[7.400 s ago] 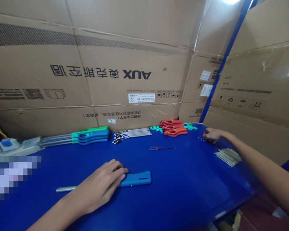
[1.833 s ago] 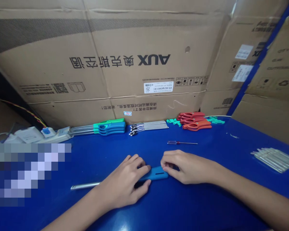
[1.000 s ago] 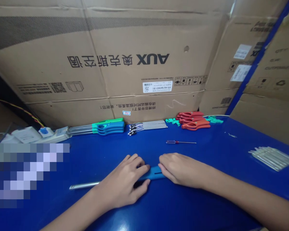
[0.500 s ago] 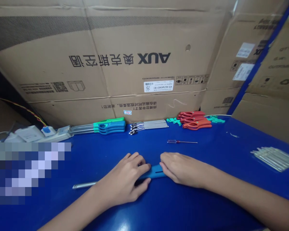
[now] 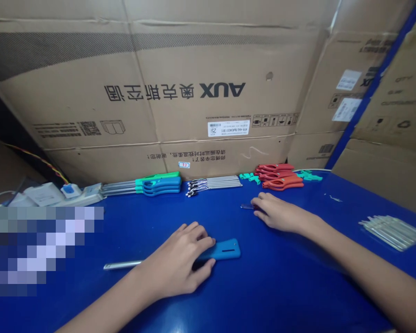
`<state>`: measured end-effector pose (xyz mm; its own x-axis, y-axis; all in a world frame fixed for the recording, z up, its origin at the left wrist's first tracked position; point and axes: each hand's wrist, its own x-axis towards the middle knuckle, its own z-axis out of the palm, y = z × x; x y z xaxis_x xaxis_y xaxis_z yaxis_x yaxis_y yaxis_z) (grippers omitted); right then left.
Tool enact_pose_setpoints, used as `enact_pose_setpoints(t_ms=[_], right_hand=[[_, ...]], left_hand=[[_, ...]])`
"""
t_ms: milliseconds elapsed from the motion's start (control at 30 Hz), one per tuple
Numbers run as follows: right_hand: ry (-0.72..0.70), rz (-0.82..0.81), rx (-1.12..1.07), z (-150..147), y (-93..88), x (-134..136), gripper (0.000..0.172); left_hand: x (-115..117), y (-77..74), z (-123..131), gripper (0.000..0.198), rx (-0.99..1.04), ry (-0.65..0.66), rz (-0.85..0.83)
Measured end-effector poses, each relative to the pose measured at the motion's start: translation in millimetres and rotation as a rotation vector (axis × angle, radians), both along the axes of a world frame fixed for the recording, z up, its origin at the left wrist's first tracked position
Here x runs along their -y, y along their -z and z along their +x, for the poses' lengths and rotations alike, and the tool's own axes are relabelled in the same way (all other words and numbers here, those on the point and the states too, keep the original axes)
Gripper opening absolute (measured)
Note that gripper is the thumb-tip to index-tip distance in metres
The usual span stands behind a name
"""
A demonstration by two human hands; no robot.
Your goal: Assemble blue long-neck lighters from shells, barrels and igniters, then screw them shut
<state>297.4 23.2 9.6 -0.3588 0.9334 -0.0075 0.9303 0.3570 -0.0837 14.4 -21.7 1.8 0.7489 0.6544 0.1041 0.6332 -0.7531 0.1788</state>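
A blue gas lighter (image 5: 229,249) with a long metal tube (image 5: 123,265) lies on the blue table, its handle end to the right. My left hand (image 5: 180,259) is closed over the middle of it, thumb on the near side and fingers on the far side. A dark slot and a small round spot show on the bare handle end. Farther back, my right hand (image 5: 280,212) has its fingers curled over a screwdriver (image 5: 246,206) with a clear handle. Only the handle's left end shows; the shaft is hidden behind the hand.
Along the back lie blue and green lighters (image 5: 161,184), metal tubes with wires (image 5: 223,182), red and orange lighter shells (image 5: 279,178) and small green parts (image 5: 251,177). A power strip (image 5: 86,194) stands left, clear thin parts (image 5: 391,231) right. Cardboard (image 5: 180,55) walls the back.
My right hand has left the lighter's handle end and moved back and right onto the screwdriver. My left hand stays on the lighter.
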Motion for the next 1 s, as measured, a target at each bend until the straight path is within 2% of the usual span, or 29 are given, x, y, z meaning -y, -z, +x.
enact_pose_setpoints(t_ms=[133,200,300,333,400,567,1000], right_hand=[[-0.02,-0.01,-0.068,-8.6,-1.5,6.2,0.011],[-0.065,-0.005,-0.215,-19.7,-7.2,16.0,0.012],[-0.201,-0.186,-0.881,-36.0,-13.4,31.2,0.013],[-0.248,-0.241,-1.033,-40.2,-13.6,35.0,0.014],[-0.291,-0.302,-1.184,-46.0,-11.1,40.0,0.016],[-0.274,-0.288,-1.238,-50.0,-2.1,40.2,0.015],[-0.284,-0.239,-1.212,-48.1,-0.1,40.0,0.008]], left_hand=[[-0.3,0.5,0.5,0.021,0.019,0.003,-0.007],[-0.8,1.4,0.9,0.021,0.027,0.003,-0.011],[-1.6,3.4,0.9,0.021,0.023,0.002,-0.006],[-1.8,4.1,0.7,0.022,0.021,0.001,-0.003],[-2.1,5.3,0.2,0.022,0.018,-0.002,-0.002],[-2.8,6.5,-0.4,0.021,0.013,-0.004,0.0],[-4.7,5.6,1.1,0.024,0.005,0.009,-0.012]])
